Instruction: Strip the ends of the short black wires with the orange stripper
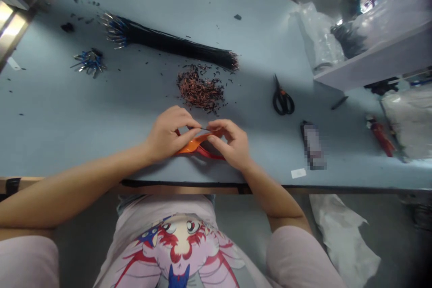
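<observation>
Both of my hands meet near the front edge of the workbench. My left hand (172, 132) is closed in a pinch on a thin black wire (204, 129), which spans the small gap between the hands. At the wire's other side, my right hand (231, 141) has thumb and fingers curled together around its end. Beneath the fingers lies a tool with orange and red handles (191, 145); its working end is hidden, and I cannot tell whether either hand grips it. Just beyond the hands is a pile of short copper-and-black wire scraps (200, 92).
A long bundle of black wires (168, 42) lies behind the scraps, with a small heap of blue-and-metal terminals (89, 62) at left. Black scissors (283, 101), a blurred-out phone (312, 144) and a white label (299, 173) lie right. A shelf (371, 58) holds plastic bags.
</observation>
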The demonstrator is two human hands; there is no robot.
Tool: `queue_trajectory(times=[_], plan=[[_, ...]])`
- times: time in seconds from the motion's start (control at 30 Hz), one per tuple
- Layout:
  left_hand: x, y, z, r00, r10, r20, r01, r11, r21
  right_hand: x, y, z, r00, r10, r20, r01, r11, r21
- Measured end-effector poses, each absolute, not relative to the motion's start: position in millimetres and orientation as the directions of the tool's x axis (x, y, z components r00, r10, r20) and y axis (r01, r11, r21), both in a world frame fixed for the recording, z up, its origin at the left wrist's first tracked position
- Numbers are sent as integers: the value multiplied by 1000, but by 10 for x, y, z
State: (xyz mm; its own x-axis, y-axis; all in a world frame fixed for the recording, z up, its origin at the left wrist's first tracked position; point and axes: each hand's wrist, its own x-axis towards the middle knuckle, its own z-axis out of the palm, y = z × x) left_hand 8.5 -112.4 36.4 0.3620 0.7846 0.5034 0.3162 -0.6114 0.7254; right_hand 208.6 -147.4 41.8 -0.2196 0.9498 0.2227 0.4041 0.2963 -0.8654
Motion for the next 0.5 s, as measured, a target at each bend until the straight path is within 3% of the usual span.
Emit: queue_trajectory(times=[0.13, 0.37, 0.43, 0.5], plan=[[91, -1140, 297, 451, 703, 549, 299, -699, 649, 2089, -1483, 448, -208, 954, 216, 354, 280, -892], [50, -1077, 337, 516, 723, 459, 410, -680, 608, 2158, -1437, 510, -128, 952, 280, 563, 302, -770], [30, -1042, 370, 434, 800, 415, 441, -590, 676, 2207, -1412, 527, -64, 945, 321, 584, 297, -755], [4, -989, 397, 293, 906, 307, 405, -408, 818, 2250, -1388, 542, -38, 941, 337, 587, 294, -754]])
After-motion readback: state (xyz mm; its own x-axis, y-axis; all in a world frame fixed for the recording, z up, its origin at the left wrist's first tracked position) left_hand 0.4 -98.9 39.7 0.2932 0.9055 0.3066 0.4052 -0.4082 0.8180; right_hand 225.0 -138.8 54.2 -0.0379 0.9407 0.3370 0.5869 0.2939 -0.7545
